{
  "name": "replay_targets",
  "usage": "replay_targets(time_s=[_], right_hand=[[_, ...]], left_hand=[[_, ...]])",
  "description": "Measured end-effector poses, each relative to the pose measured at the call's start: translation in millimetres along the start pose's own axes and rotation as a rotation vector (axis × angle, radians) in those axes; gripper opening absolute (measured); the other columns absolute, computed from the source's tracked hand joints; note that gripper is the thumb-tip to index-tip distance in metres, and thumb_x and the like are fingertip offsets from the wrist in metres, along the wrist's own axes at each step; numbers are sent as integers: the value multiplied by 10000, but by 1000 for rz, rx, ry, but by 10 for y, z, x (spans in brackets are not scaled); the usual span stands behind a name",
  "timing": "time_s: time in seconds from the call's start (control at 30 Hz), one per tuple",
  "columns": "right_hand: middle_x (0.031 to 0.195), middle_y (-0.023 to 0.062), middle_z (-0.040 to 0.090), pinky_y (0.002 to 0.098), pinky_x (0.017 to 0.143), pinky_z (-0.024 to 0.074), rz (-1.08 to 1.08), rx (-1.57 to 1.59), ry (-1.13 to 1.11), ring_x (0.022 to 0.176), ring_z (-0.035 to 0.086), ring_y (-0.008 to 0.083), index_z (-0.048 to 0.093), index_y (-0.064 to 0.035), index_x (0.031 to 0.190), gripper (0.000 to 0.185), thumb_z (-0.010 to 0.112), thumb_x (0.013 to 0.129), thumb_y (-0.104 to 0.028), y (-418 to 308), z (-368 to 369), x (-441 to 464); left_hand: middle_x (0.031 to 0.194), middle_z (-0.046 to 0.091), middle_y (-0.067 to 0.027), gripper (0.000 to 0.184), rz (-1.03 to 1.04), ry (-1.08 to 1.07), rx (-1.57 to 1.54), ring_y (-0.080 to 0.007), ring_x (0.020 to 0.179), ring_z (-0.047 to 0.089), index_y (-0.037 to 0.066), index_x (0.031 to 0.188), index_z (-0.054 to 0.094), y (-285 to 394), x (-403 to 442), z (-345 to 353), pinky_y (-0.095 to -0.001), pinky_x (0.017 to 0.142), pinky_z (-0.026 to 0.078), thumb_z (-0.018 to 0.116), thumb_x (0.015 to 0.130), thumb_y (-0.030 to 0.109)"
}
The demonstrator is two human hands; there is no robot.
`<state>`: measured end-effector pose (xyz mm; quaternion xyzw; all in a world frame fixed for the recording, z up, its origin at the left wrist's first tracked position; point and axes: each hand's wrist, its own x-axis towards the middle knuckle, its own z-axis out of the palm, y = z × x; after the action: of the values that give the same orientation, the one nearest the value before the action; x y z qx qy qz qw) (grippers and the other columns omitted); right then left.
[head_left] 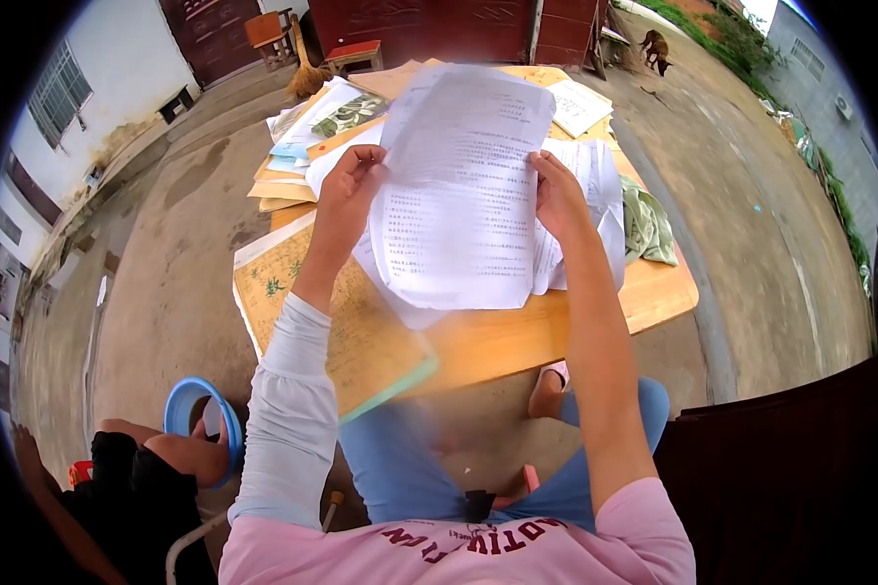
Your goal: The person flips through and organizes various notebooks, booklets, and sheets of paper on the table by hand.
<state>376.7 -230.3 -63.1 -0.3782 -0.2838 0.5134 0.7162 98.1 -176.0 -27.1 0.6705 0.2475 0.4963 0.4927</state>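
A printed sheet of paper (458, 205) is held up over the table, its lower edge curling. My left hand (353, 180) pinches its left edge between thumb and fingers. On the opposite edge, my right hand (559, 195) grips the same sheet. Behind and right of it lie more printed papers (600, 210), partly covered by the sheet. Under my left forearm rests a large yellow-brown paper folder (283, 292) with green handwritten characters, overhanging the table's near edge.
The wooden table (517, 336) carries stacked papers (337, 112) at the far left and a green cloth (647, 226) at the right. Another person (146, 478) sits at lower left by a blue basin (178, 405). A broom (307, 73), a stool (353, 54) and a dog (656, 49) are farther off.
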Motion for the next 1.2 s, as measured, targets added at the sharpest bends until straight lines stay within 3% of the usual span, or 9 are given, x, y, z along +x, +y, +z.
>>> replay_targets(time_s=[0.23,0.27,0.33,0.63,0.87,0.97,1.07,1.13,1.2], right_hand=[[962,32,634,277,808,484,50,-54,-192,850,578,124,576,-34,1110,303,463,994,-290,-62,103,-84],[1012,54,628,286,829,478,57,-94,-206,874,566,130,569,-24,1122,329,423,1003,-294,-60,115,-91],[1082,93,615,320,886,461,92,-179,-212,954,567,183,567,-9,1158,347,436,988,-281,-36,123,-95],[1058,96,629,284,833,493,121,-334,-247,892,573,143,584,-9,1157,361,378,1022,-274,18,234,-132],[1041,96,634,276,823,496,104,-346,-245,890,576,139,589,-12,1152,354,432,1011,-297,10,247,-133],[1041,96,636,276,828,496,92,-345,-276,894,580,140,591,-15,1149,354,444,1007,-304,29,214,-147],[1047,94,636,278,838,496,87,-362,-297,899,584,139,593,-17,1147,349,450,1004,-301,11,264,-164],[1052,92,636,280,846,495,91,-372,-308,903,585,138,594,-20,1148,344,455,1002,-300,8,275,-172],[1042,75,630,279,829,499,94,-358,-327,893,585,132,581,-24,1150,358,428,1014,-318,-1,297,-183]], left_hand=[[1087,592,-35,230,-254,163,-130,-113,963,545,22,1114,584,-266,114,-369,-252,857,445,421,973,102],[1101,586,-89,303,-319,251,-491,-150,1011,553,-33,1152,532,-266,141,-362,-273,874,469,402,989,187],[1089,588,-65,324,-387,229,-622,-154,1007,542,20,1208,536,-81,72,-353,-317,950,394,414,987,222],[1196,553,-83,383,84,198,260,-186,1093,522,41,1292,477,1200,-579,182,-337,973,402,481,965,241],[1279,526,-97,465,199,223,696,-211,1160,507,58,1357,432,1408,-655,474,-353,991,409,533,949,255],[1315,514,-103,506,130,178,504,-222,1188,500,65,1385,413,1405,-658,419,-360,998,412,556,941,261],[1299,522,-124,489,-46,60,-388,-254,1130,548,60,1413,375,1259,-620,95,-400,903,496,508,973,229],[1288,528,-137,459,-102,-6,-646,-274,1107,566,57,1399,385,996,-547,-24,-414,860,523,490,983,220],[1277,535,-148,412,-90,-62,-578,-293,1100,571,54,1352,430,372,-408,-157,-416,839,520,487,980,223]])
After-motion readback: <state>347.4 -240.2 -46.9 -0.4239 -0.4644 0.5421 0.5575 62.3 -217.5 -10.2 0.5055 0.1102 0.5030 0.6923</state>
